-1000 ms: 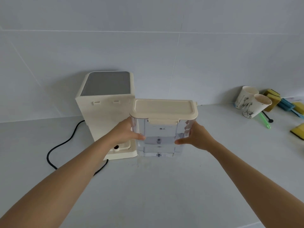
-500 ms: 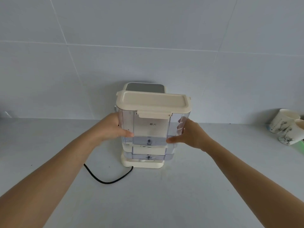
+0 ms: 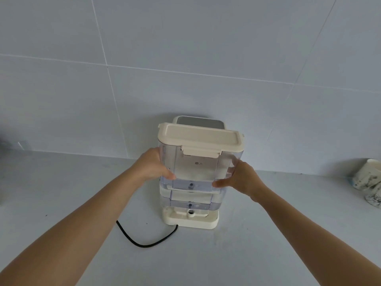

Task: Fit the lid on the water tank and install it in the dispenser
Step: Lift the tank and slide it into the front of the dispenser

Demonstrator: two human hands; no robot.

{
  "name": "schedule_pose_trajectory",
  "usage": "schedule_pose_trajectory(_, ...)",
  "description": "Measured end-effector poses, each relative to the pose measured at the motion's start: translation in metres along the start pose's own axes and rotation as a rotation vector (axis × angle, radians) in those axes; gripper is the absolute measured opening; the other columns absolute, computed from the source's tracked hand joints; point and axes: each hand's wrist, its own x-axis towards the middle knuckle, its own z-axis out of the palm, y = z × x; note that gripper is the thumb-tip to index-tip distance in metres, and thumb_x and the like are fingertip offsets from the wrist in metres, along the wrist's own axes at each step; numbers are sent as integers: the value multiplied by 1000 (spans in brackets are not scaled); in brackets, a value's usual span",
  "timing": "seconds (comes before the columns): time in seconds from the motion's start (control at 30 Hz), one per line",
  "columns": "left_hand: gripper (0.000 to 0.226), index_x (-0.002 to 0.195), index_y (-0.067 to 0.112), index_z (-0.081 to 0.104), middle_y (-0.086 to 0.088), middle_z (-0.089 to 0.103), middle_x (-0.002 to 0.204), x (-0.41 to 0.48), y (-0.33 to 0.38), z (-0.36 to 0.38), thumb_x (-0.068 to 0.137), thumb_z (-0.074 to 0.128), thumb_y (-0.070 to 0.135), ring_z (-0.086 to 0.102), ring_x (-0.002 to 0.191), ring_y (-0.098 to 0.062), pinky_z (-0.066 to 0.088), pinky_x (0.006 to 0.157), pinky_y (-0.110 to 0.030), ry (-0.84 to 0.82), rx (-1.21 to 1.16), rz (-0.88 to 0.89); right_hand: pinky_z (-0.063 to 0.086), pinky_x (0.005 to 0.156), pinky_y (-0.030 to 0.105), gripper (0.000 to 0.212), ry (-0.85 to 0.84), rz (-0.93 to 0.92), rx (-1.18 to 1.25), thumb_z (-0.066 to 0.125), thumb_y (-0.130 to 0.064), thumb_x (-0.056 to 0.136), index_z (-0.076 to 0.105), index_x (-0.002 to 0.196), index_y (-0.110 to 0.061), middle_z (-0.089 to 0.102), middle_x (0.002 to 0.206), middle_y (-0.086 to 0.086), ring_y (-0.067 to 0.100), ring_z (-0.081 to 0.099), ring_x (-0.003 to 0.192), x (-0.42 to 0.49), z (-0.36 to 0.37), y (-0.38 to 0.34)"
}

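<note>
The left hand (image 3: pixel 153 165) and right hand (image 3: pixel 242 179) clasp opposite sides of the clear plastic water tank (image 3: pixel 198 168), its cream lid (image 3: pixel 199 137) fitted on top. The tank hangs upright just above the base of the cream dispenser (image 3: pixel 191 220), which stands on the pale grey tabletop (image 3: pixel 61 182) with its black cord (image 3: pixel 144 242) trailing.

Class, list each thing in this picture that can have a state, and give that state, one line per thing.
lid: closed on the tank, front latch down.
water tank: upright, held above the base, not yet seated.
dispenser: tank bay empty, base port uncovered.
left hand: gripping the tank's left side.
right hand: gripping the tank's right side.
power cord: lying loose on the counter.
paper cups: standing at the right edge.
</note>
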Motion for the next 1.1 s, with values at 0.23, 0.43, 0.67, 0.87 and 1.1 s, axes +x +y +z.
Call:
schedule_pose_trajectory(0.23,62,114,10,60,-9,66,115,16,-13,3,57,77,-7,60,109,-26,45,101,-41,-13,-52,-19,42,82,27,85,7,67,11,83,-16,59,36,130,-13,58,126,10,28,54,114,9,7,3)
schedule_pose_trajectory(0.43,70,109,10,62,-10,69,112,23,-21,7,41,78,1,62,107,-28,46,100,-48,-20,-81,-16,41,81,26,90,6,109,17,82,-14,61,31,135,-11,56,129,12,29,53,116,10,11,6)
schedule_pose_trajectory(0.67,52,102,9,61,-9,68,101,31,-26,13,55,77,-8,62,102,-28,48,94,-40,1,-48,0,44,90,32,84,16,129,40,83,-11,59,39,132,-12,57,128,12,30,52,117,11,12,8)
schedule_pose_trajectory(0.87,54,102,14,58,-1,63,89,35,-33,18,56,77,-8,60,93,-24,47,84,-33,-3,-38,11,43,88,32,84,23,125,73,83,-9,58,41,131,-13,58,125,11,30,54,114,12,16,15)
schedule_pose_trajectory(1.1,61,99,19,58,3,66,88,37,-50,25,42,79,13,62,96,-22,50,92,-41,1,18,-11,44,91,33,82,29,121,62,84,-10,56,43,126,-13,61,122,9,29,55,113,14,28,26)
